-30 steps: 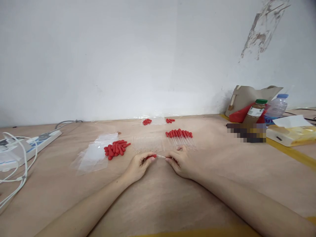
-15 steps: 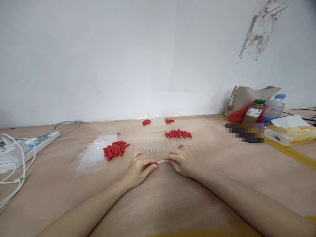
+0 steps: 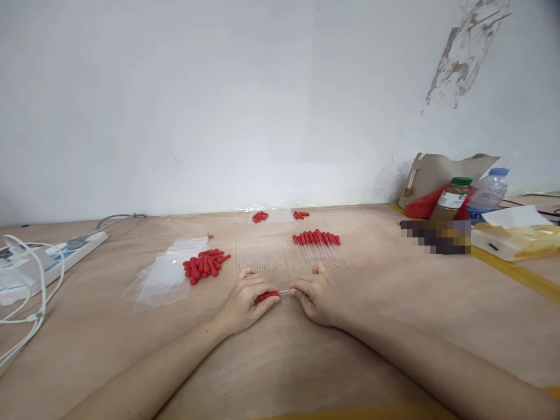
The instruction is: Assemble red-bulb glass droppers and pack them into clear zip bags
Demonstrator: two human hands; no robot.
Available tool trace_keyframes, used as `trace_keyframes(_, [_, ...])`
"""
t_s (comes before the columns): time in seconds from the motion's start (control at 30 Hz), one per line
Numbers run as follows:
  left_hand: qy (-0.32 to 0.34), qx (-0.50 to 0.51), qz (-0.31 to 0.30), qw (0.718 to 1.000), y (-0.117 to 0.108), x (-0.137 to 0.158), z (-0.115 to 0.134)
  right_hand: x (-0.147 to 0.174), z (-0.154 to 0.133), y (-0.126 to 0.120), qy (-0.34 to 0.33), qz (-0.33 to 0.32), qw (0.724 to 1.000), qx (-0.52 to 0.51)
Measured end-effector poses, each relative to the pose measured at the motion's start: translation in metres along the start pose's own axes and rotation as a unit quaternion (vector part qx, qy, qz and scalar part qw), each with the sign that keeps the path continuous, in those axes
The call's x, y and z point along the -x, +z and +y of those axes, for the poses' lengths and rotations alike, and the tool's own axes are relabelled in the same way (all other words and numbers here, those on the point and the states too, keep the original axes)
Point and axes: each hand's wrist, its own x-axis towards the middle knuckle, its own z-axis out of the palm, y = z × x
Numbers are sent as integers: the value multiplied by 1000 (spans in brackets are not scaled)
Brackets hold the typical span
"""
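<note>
The fingers of your left hand (image 3: 248, 300) clamp a red bulb (image 3: 268, 296), and those of your right hand (image 3: 319, 296) pinch the thin clear tube (image 3: 283, 292) at its end. You have both over the counter (image 3: 280, 361), before a row of clear tubes (image 3: 261, 255). Loose red bulbs (image 3: 203, 266) lie heaped leftward; red-topped tubes (image 3: 319, 245) line up beyond your right hand.

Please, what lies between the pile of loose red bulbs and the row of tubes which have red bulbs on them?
In the head view, a row of clear tubes without bulbs lies between the loose pile and the bulb-topped row.
</note>
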Motion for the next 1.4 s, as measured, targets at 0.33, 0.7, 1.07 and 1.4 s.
trace_keyframes(0.33, [-22,-7,0,1000,-9,-3,-7,-5,-1,-10,-6,-48,997,63])
trace_keyframes(0.7, [-102,47,-32,993,-6,5,-10,-30,52,-22,409,-12,912,-30])
trace_keyframes(1.07, [-111,51,-43,992,-7,4,-10,-64,58,23,412,-50,901,124])
trace_keyframes(1.4, [-120,52,-44,990,-6,3,-10,-64,50,17,379,-36,916,129])
